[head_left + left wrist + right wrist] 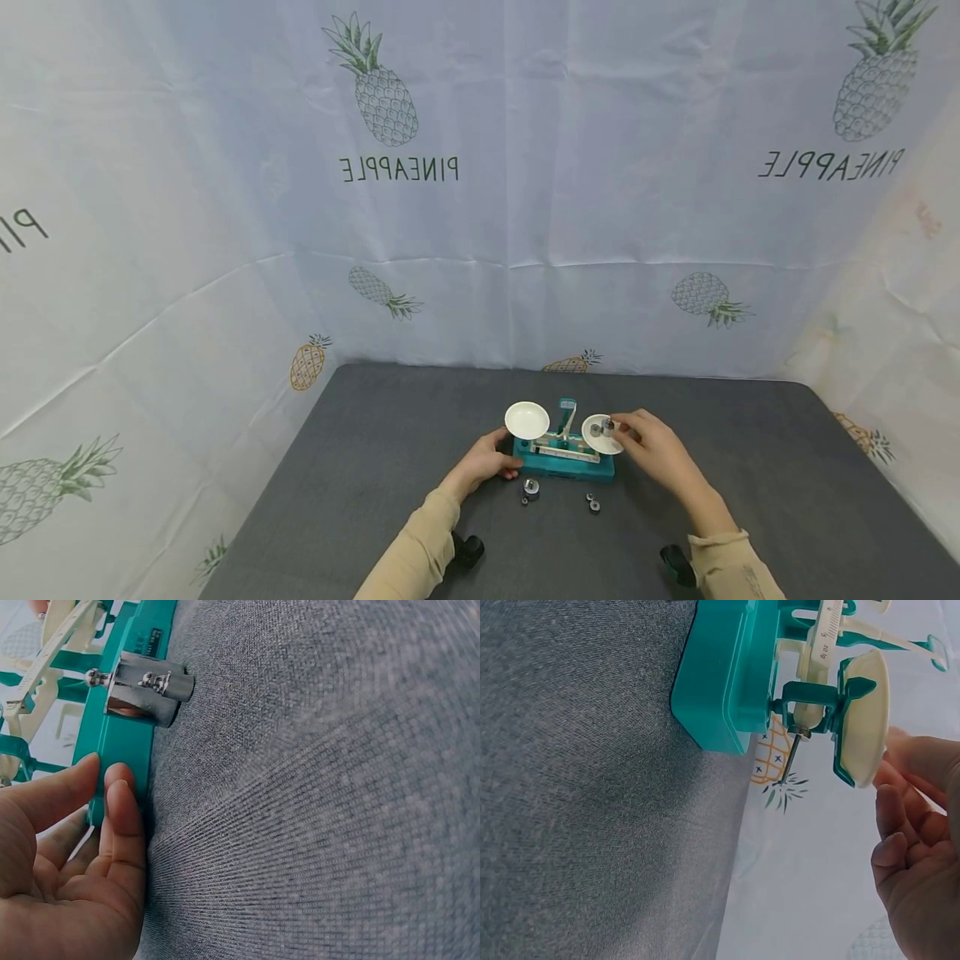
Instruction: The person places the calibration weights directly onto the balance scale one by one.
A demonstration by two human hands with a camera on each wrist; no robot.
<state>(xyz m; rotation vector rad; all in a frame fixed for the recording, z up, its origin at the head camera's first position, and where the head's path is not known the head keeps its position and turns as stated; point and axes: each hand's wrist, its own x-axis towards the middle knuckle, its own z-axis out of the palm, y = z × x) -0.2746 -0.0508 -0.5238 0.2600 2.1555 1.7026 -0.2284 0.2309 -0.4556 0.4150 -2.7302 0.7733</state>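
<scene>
A teal balance scale [564, 467] with two white pans stands on the grey table. My left hand [483, 460] grips the left end of its base, thumb against fingers in the left wrist view. The left pan [527, 421] holds nothing. On the right pan [613, 447] are two metal weights, a smaller one [596, 430] and a taller one [607, 426]. My right hand [657, 450] pinches the taller weight between thumb and fingers at the pan's right side. In the right wrist view the tilted pan [868, 720] hides the weights and fingertips.
In front of the base stand a larger weight [531, 487] and a small one [524, 501]; two more small weights [594, 506] lie to the right. The grey table [420, 417] ends at a hanging white cloth [465, 225] printed with pineapples.
</scene>
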